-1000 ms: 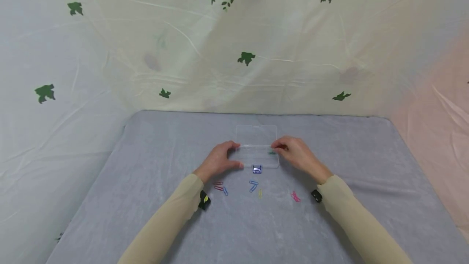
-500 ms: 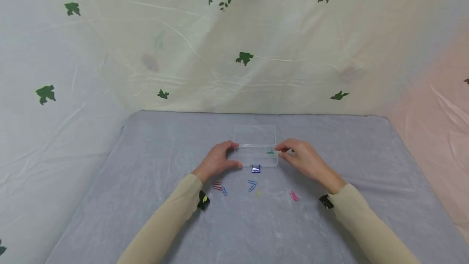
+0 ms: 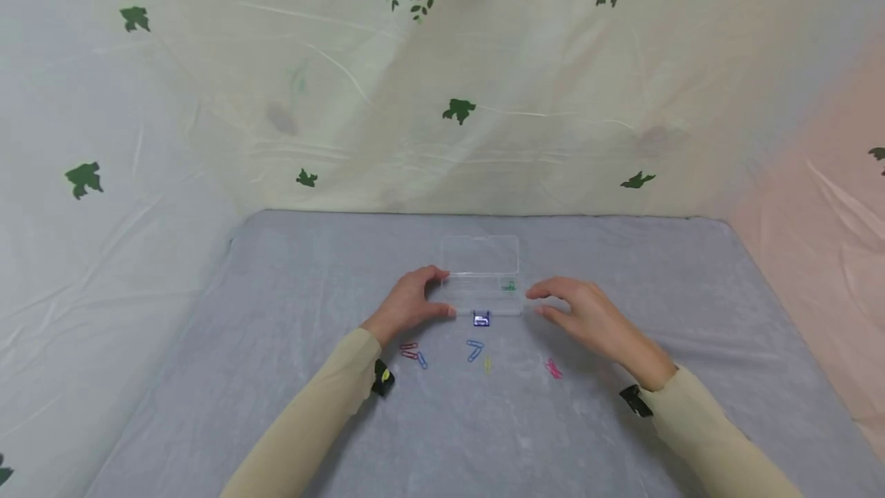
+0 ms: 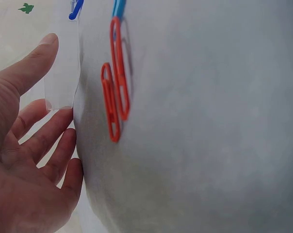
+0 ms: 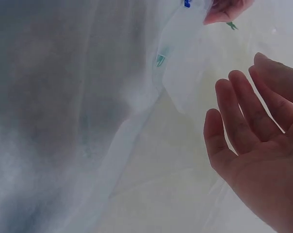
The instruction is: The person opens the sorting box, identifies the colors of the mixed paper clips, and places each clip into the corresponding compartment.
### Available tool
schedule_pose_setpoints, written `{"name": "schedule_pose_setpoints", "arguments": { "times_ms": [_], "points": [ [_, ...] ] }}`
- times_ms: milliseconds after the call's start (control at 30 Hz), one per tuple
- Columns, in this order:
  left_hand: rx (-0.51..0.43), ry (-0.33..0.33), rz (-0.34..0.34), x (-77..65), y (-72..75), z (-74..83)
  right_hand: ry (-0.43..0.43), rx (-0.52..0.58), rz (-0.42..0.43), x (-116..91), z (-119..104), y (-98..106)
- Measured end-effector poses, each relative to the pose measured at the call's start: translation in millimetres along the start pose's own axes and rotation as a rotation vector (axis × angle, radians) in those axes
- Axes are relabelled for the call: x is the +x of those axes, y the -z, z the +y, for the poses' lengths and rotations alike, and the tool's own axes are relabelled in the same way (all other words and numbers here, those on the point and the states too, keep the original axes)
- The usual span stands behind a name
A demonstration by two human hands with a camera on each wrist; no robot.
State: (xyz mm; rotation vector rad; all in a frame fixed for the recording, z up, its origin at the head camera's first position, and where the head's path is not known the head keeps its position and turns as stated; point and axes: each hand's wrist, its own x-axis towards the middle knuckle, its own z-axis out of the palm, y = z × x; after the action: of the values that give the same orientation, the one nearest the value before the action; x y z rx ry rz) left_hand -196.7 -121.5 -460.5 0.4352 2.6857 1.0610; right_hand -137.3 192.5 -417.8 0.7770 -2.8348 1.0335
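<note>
A clear plastic box point(image 3: 477, 304) stands on the cloth with its clear lid point(image 3: 480, 254) tipped back. My left hand point(image 3: 408, 302) holds the box's left end, thumb at the near edge and fingers at the far side. Green paper clips point(image 3: 508, 286) lie in the back right compartment. A shiny blue latch point(image 3: 481, 319) is at the middle of the front edge. Just right of the box, my right hand point(image 3: 588, 317) hovers with nothing between its parted fingers and thumb. The right wrist view shows its palm and loosely bent fingers point(image 5: 241, 111).
Nearer to me lie red paper clips point(image 3: 409, 350) with a blue clip point(image 3: 422, 360) beside them, two blue paper clips point(image 3: 474, 350), a yellow one point(image 3: 487, 365) and pink ones point(image 3: 553, 369). Grey cloth point(image 3: 332, 252) covers the table, and a patterned curtain point(image 3: 387, 137) hangs behind.
My right hand has let go of a green paper clip in the back right compartment and drawn away to the right, its fingers spreading. The left hand stays at the box.
</note>
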Motion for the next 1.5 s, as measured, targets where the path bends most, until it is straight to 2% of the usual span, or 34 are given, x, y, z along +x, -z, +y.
{"name": "schedule_pose_setpoints", "arguments": {
  "times_ms": [300,667,967,1267,1500],
  "points": [
    [0.003,-0.005,0.007,1.2,-1.5,-1.8,0.028,-0.037,-0.009,-14,-2,5],
    [0.012,-0.011,0.008,0.8,-0.7,-1.3,0.025,-0.042,-0.08,-31,2,7],
    [0.008,0.011,-0.006,1.9,-1.3,-1.1,0.082,0.026,-0.223,-41,15,7],
    [-0.001,0.001,0.003,1.7,-0.7,-2.0,0.015,0.151,-0.354,-45,27,0],
    [-0.001,-0.008,0.003,1.8,-0.4,-1.7,0.017,0.122,-0.409,-44,34,-5]
  ]
}}
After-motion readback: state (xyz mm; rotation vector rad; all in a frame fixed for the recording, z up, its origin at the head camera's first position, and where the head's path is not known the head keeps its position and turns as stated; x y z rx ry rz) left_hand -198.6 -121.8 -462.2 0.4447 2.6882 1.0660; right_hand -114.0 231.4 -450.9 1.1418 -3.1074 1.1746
